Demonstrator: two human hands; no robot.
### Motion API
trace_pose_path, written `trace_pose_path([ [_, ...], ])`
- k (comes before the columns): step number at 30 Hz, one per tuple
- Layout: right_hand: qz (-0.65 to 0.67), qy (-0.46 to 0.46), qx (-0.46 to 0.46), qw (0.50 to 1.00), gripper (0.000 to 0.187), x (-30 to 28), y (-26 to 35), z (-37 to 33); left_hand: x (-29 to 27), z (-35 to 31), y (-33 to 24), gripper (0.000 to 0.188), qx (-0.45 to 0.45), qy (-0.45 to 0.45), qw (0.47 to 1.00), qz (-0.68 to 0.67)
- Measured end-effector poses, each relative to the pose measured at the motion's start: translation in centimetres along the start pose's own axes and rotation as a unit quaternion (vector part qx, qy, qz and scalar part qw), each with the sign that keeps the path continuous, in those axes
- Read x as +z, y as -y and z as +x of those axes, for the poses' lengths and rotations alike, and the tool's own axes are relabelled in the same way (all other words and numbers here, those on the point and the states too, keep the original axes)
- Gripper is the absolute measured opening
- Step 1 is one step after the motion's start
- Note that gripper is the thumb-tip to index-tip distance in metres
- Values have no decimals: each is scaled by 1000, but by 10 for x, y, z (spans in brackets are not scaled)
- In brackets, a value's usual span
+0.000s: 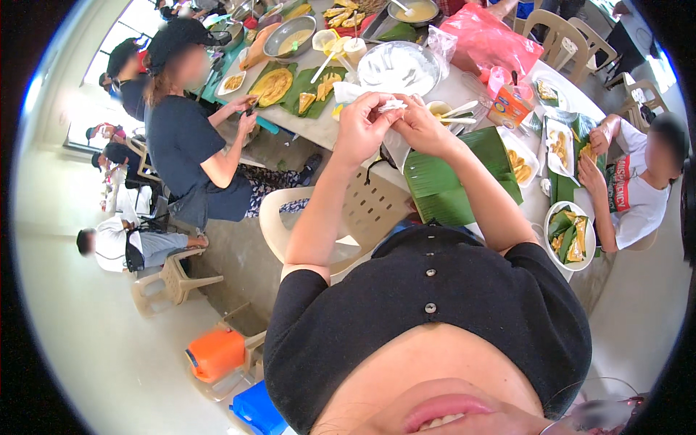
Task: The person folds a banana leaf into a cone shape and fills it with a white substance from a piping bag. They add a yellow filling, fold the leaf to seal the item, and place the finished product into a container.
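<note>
Both my hands are raised over the near edge of the table, fingertips close together. Between them is a small crumpled white piece [394,105], perhaps tissue or paper. My left hand [361,129] pinches it from the left, and my right hand [423,130] has its fingers closed on it from the right. Just beyond them stands a round basin [438,67] with white material inside. A green banana leaf [460,177] lies under my right forearm. Beside the leaf, a white tray [534,148] holds yellow food pieces. A bowl with white spoons [440,109] sits near my right hand.
A person in black [196,123] stands left, working by banana leaves with yellow food. Another person [641,174] handles food at the right, near a white bowl [593,243] of leaf-wrapped pieces. A beige chair [370,206] stands close before me. A pink plastic bag [493,40] lies farther back.
</note>
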State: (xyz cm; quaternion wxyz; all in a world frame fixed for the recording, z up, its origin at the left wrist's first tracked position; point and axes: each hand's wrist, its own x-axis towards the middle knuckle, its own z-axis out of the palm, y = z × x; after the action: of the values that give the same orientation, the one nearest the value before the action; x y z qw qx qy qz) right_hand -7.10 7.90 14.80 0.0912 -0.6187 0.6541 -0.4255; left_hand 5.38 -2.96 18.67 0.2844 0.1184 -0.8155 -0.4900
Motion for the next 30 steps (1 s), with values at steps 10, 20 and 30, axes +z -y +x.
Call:
trace_pose_path([
  [10, -6, -23, 25, 999, 36, -6, -16, -20, 13, 15, -5, 22, -50, 81, 995, -41],
  [20, -62, -6, -77, 995, 42, -31, -27, 10, 13, 35, -16, 20, 40, 101, 994, -3],
  [30, 140, 9, 112, 984, 30, -31, 19, 7, 18, 37, -8, 23, 17, 69, 997, 7],
])
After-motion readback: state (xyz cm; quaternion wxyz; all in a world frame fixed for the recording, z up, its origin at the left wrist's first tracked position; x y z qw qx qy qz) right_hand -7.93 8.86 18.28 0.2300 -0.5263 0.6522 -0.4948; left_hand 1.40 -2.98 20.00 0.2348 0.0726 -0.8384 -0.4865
